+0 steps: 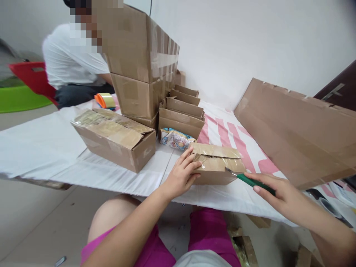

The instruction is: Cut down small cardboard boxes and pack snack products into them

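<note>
A small taped cardboard box (214,177) sits near the table's front edge, with a gap along its top seam. My left hand (183,172) grips its left end, fingers over the top and thumb against the near side. In my right hand (274,189) is a green-handled knife (254,183), its thin metal blade pointing left. The blade's tip is at the top front edge of the box; whether it cuts into the cardboard I cannot tell. Behind the box's left end lies a colourful printed packet (176,138).
A larger taped box (119,141) stands on the left. Tall stacked cartons (136,89) and open boxes (180,109) are behind. A big cardboard sheet (294,133) leans on the right. Tape rolls (105,100) lie beside a seated person (75,55) in white.
</note>
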Demonstrator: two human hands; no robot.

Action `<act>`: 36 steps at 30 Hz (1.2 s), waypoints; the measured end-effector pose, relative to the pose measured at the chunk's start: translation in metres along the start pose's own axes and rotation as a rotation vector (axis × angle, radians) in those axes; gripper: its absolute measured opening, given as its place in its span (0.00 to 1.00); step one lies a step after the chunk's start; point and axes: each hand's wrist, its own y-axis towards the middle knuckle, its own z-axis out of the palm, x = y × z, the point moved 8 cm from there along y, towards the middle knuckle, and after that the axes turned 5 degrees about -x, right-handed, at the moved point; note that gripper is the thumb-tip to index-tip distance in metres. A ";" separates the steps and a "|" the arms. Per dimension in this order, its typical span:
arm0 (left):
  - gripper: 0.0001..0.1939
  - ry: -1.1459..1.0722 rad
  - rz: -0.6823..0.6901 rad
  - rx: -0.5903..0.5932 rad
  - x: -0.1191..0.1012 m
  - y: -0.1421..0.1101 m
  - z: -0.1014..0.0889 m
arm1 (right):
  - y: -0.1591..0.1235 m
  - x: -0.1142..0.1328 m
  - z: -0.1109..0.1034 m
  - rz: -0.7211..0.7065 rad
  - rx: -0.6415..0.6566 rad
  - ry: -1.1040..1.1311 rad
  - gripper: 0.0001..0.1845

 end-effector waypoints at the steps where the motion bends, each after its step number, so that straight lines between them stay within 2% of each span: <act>1: 0.16 -0.002 -0.005 0.001 0.001 0.001 0.000 | 0.000 0.001 0.000 0.003 -0.021 -0.014 0.23; 8: 0.15 -0.017 -0.002 -0.004 0.003 0.004 0.000 | -0.001 0.009 0.015 -0.014 -0.077 -0.085 0.22; 17: 0.14 0.011 -0.031 -0.008 0.003 0.000 0.002 | 0.004 0.012 0.024 -0.028 -0.184 -0.078 0.22; 21: 0.14 0.024 -0.035 -0.006 0.004 0.000 0.002 | 0.010 0.003 0.030 0.042 -0.170 0.101 0.22; 26: 0.14 0.082 -0.018 -0.005 0.003 0.000 0.001 | 0.011 -0.020 0.051 0.271 -0.014 0.522 0.30; 28: 0.14 0.105 -0.007 -0.011 0.002 -0.001 0.001 | 0.010 -0.024 0.052 0.307 -0.003 0.588 0.32; 31: 0.17 0.116 0.014 -0.022 0.002 -0.002 0.001 | 0.007 -0.021 0.040 0.238 -0.058 0.466 0.30; 34: 0.17 0.102 0.027 -0.004 0.000 -0.002 0.003 | 0.004 -0.011 0.024 0.102 -0.115 0.232 0.24; 36: 0.16 0.093 0.033 0.007 -0.001 -0.001 0.004 | 0.002 -0.005 0.021 0.038 -0.112 0.084 0.23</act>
